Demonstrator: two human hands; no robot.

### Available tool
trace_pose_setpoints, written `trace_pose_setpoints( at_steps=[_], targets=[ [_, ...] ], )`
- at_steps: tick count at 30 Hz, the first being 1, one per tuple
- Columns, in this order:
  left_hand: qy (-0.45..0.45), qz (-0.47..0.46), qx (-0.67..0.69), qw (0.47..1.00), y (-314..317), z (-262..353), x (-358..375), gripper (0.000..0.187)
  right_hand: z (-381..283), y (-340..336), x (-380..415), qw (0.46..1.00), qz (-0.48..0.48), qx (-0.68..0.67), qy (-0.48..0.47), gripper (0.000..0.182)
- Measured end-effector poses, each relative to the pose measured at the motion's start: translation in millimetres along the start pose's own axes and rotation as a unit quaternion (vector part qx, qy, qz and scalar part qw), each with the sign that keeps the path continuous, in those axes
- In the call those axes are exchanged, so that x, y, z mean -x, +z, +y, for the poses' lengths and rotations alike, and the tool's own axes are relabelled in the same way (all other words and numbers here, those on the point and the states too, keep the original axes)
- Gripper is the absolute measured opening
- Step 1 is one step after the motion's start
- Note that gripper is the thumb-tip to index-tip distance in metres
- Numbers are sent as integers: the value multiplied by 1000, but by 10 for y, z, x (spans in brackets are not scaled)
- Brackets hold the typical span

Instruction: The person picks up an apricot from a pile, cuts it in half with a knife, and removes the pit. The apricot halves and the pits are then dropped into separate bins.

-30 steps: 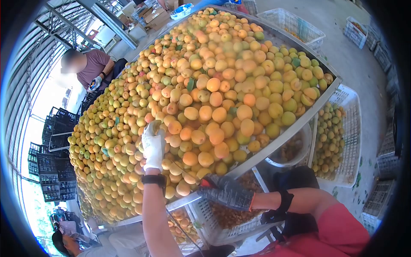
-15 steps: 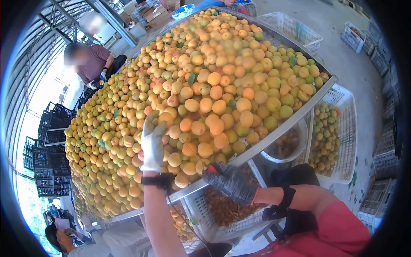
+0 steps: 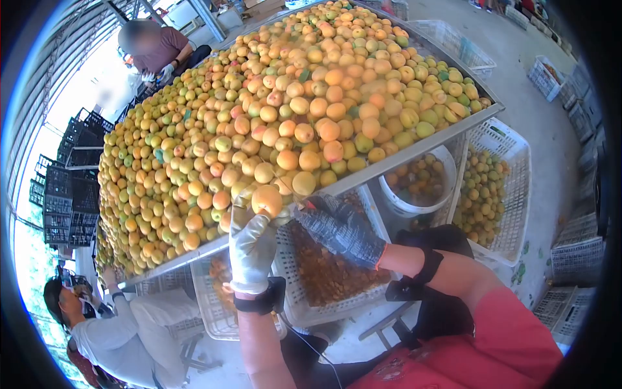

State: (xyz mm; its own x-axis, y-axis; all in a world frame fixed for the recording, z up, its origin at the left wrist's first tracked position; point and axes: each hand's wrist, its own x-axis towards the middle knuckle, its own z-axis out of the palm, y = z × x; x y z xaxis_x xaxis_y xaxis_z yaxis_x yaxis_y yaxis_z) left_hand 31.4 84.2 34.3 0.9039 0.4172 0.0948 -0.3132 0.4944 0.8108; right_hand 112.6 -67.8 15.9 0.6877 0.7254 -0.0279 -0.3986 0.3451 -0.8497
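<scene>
Your left hand (image 3: 254, 253) grips an apricot (image 3: 267, 200) at the near edge of the table (image 3: 421, 146); your right hand (image 3: 340, 230) is curled just beside, its contents unclear. Working this close calls for a steady hold; the fruit looks round, without a clear long axis, its direction unreadable.

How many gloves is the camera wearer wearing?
2. White glove on the left hand, holding an orange fruit; dark grey glove on the right hand, just beside it. Both visible.
</scene>
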Motion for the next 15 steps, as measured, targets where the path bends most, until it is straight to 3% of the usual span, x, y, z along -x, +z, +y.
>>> trace_pose_setpoints(
  at_steps=[1,3,5,6,8,9,12,15],
  targets=[
    [6,-1,-50,999,24,2,106,57,-14,28,59,999,-5,-47,11,14],
    [52,52,-198,977,207,8,271,66,-128,79,146,999,-18,1,28,15],
    [26,77,-263,961,333,64,430,63,-245,118,197,993,-35,95,56,23],
    [26,77,-264,961,323,62,468,63,-263,128,210,991,-36,97,81,33],
    [56,39,-315,947,285,42,497,63,-230,145,200,991,-43,87,91,36],
    [59,40,-314,947,318,60,510,63,-225,156,188,991,-50,78,101,39],
    [39,18,-111,993,367,123,544,66,-294,200,141,989,-58,89,104,44],
    [39,53,-119,991,299,104,549,63,-272,231,98,991,-73,106,44,45]
  ],
)
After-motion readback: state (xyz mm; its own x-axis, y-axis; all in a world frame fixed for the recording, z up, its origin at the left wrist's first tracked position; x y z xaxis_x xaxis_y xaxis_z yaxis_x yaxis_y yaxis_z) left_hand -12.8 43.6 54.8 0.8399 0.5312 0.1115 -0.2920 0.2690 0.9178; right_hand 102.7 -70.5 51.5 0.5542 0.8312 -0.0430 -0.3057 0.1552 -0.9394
